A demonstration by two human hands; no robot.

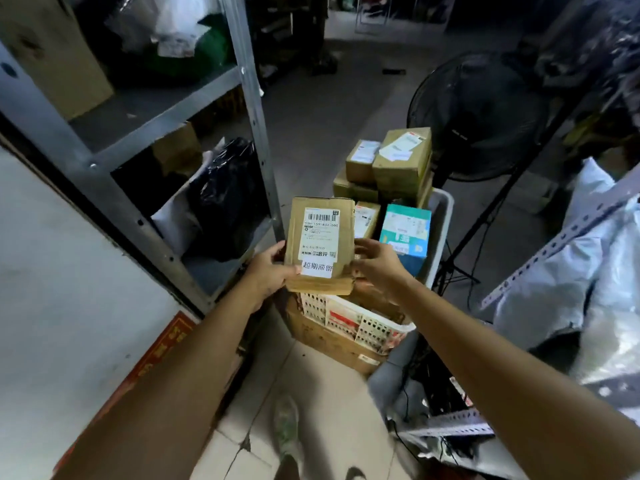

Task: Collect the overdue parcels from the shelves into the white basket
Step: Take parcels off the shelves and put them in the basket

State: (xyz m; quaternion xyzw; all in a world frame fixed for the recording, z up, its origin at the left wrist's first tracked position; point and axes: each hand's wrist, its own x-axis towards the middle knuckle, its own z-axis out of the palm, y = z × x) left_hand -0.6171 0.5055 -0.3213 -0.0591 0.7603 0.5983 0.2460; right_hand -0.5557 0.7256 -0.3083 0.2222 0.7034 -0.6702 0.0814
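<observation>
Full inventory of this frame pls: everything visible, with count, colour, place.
held parcel: 1, brown with white labels, above the basket
white basket: 1, white, below the parcel
stacked boxes: several, brown, at the basket's far end
teal box: 1, teal, in the basket, right of the parcel
shelf rack: 1, grey metal, left
black bag: 1, black, lower shelf
fan: 1, black, behind the basket
poly bags: several, white, right
left hand: grips the parcel's left edge
right hand: holds its right edge
</observation>
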